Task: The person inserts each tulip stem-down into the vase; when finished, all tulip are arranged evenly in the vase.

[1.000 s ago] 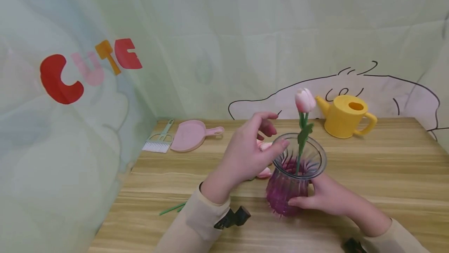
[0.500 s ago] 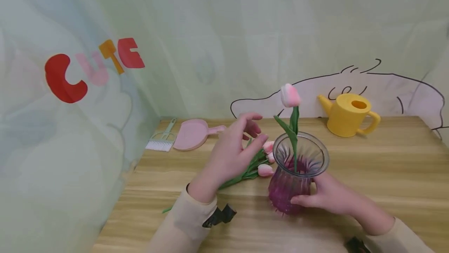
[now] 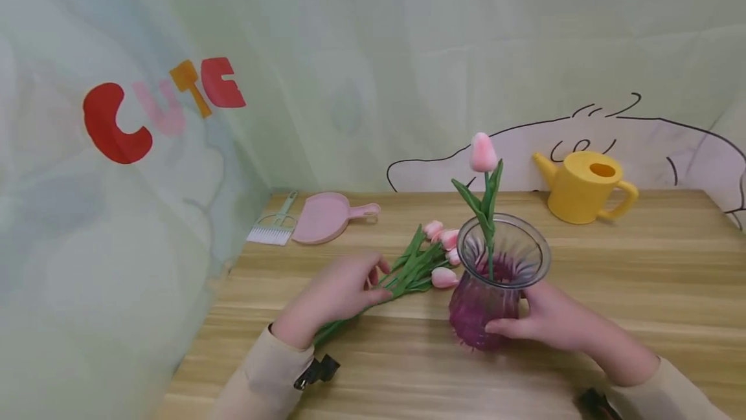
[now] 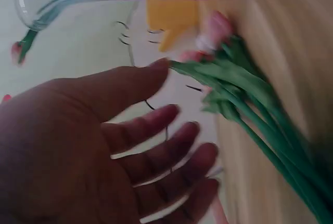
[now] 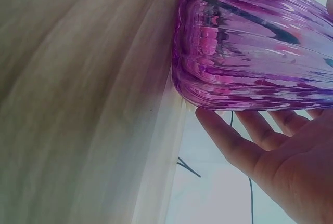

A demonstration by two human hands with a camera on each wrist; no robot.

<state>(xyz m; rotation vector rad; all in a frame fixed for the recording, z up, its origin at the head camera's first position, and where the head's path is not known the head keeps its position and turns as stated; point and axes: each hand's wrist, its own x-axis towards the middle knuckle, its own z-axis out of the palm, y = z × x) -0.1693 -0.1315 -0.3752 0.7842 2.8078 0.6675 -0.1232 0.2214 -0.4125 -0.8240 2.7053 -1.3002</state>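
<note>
A ribbed glass vase (image 3: 485, 316), clear at the top and purple below, stands upright on the wooden table. One pink artificial tulip (image 3: 483, 153) rises from it, its stem visible inside. My right hand (image 3: 553, 320) holds the vase's lower side, thumb in front, while its fingers (image 5: 226, 135) lie along the glass in the right wrist view. Several tulips (image 3: 416, 270) lie bunched left of the vase. Over their stems is my left hand (image 3: 340, 290); its thumb and fingers are spread apart with nothing between them in the left wrist view, the thumb tip right at a leaf (image 4: 239, 78).
At the back right stands a yellow watering can (image 3: 585, 188). A pink dustpan (image 3: 322, 218) and a small green brush (image 3: 274, 229) lie at the back left. A printed curtain (image 3: 361, 83) hangs behind and left of the table (image 3: 629, 290).
My left hand has moved left and down from beside the vase rim to the lying tulips. The tulip in the vase has turned and leaned leftward. My right hand stays on the vase.
</note>
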